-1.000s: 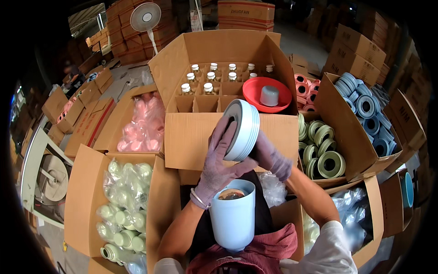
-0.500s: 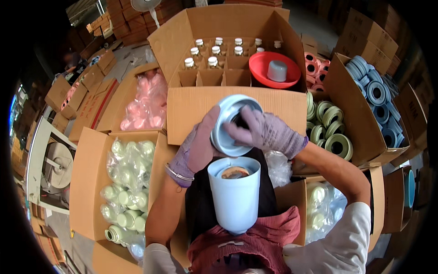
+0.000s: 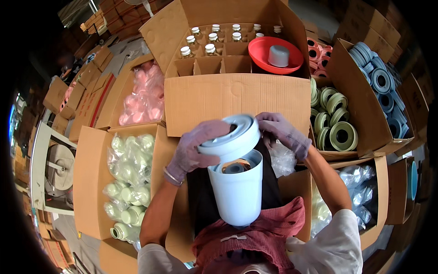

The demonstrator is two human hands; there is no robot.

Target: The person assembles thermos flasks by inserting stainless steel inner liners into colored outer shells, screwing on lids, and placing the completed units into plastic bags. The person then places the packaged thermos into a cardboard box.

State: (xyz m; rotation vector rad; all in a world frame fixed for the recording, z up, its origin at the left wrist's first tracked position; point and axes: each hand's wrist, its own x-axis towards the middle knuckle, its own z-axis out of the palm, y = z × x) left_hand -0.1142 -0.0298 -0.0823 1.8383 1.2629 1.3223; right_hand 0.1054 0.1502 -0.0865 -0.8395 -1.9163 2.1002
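A light blue ring-shaped lid (image 3: pixel 232 144) with a dark round opening hangs tilted just above a light blue canister (image 3: pixel 236 196). My left hand (image 3: pixel 198 144), in a mauve glove, grips the lid's left side, thumb below and fingers over the top. At its right rim is my gloved right hand (image 3: pixel 285 134), fingers bent against the edge and partly hidden. The canister stands upright between my legs, by a dark red cloth (image 3: pixel 269 219). Inside its mouth a grey-blue round neck (image 3: pixel 234 168) and a brownish rim show under the lid.
Ahead stands a divided carton (image 3: pixel 237 98) with white-capped glass bottles (image 3: pixel 211 49) and a red bowl (image 3: pixel 260 59). Bagged pink parts (image 3: pixel 141 96) and pale green parts (image 3: pixel 132 192) fill cartons at left. Green rings (image 3: pixel 343 136) and blue rings (image 3: pixel 380 81) lie in cartons at right.
The lid has turned from facing me to lying nearly flat and come lower over the canister. My right fingers have left its inside for the right rim.
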